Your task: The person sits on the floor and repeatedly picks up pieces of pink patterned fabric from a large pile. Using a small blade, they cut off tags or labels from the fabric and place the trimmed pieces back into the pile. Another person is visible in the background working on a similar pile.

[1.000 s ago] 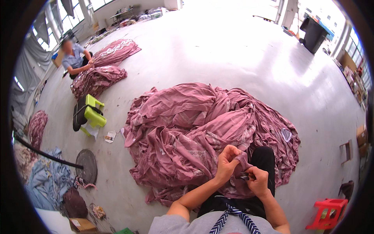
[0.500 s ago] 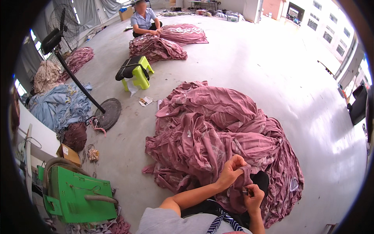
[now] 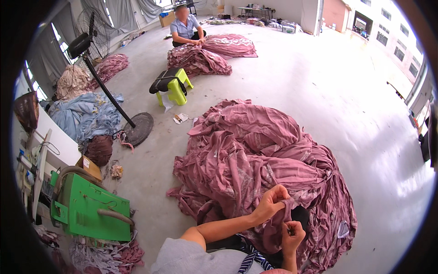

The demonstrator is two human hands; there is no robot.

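Observation:
A big heap of dusty-pink cloth (image 3: 255, 137) with pale patches lies on the floor before me and over my lap. My left hand (image 3: 269, 206) pinches a folded edge of this cloth between thumb and fingers, holding it up. Just below, my right hand (image 3: 293, 237) is closed against the lower part of the same edge. Whatever its fingertips grip is too small to make out. A white oval piece (image 3: 343, 229) shows on the heap's right side.
At left stand a green metal box (image 3: 98, 205) with a grey hose and a black pedestal fan (image 3: 139, 129). A lime-green stool (image 3: 175, 93) with a black cushion is farther off. Beyond it a person (image 3: 185, 29) sits by more pink cloth. Blue cloth (image 3: 86, 116) lies near the fan.
The view has turned slightly left, so the surroundings sit farther right in it. My left hand still pinches the cloth edge; my right hand stays closed just below it.

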